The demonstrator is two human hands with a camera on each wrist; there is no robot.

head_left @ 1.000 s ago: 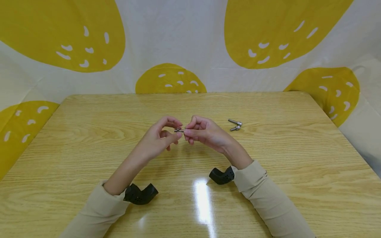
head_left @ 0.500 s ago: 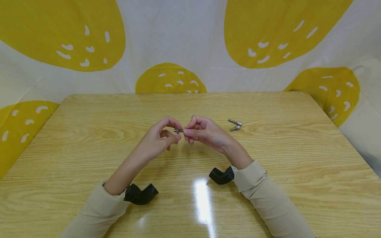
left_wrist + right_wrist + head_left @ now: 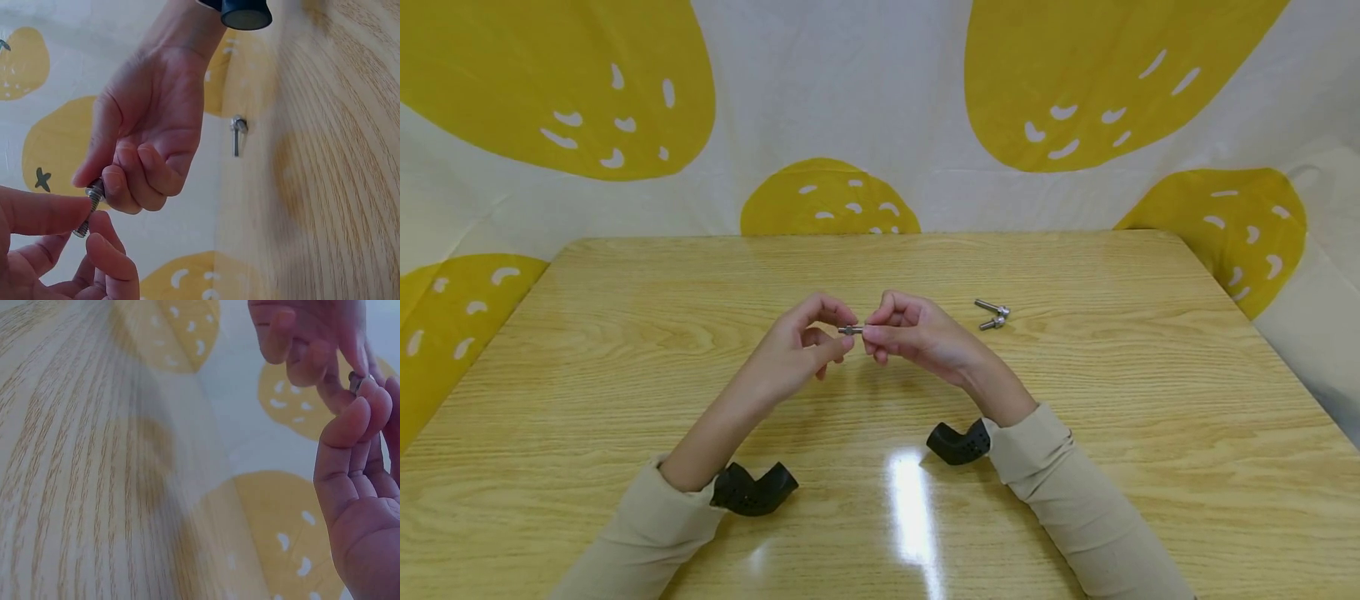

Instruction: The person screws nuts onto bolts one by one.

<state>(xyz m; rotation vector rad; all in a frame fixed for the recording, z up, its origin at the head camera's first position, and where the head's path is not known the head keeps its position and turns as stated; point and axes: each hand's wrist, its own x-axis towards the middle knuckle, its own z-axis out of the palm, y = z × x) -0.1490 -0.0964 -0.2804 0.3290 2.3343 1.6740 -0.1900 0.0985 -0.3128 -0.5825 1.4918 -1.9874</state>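
Above the table, my right hand [image 3: 928,342] pinches the head end of a silver metal bolt [image 3: 94,201] between thumb and curled fingers. The bolt lies nearly level and points left. Partway along its thread sits a small nut [image 3: 848,330]. My left hand [image 3: 793,354] has its thumb and index fingertip about the nut, the thumb on the near side and the finger on the far side. Fingers partly hide the nut in the left wrist view. In the right wrist view, fingertips cover most of the bolt.
Two more metal bolts [image 3: 992,315] lie close together on the wooden table [image 3: 1075,358], right of my hands. A white cloth [image 3: 842,100] with yellow shapes hangs behind the table. Black camera mounts [image 3: 958,442] stick out from both wrists.
My left thumb and index finger parted slightly from the nut half a second ago and have come together around it again. My right hand keeps its hold and place.
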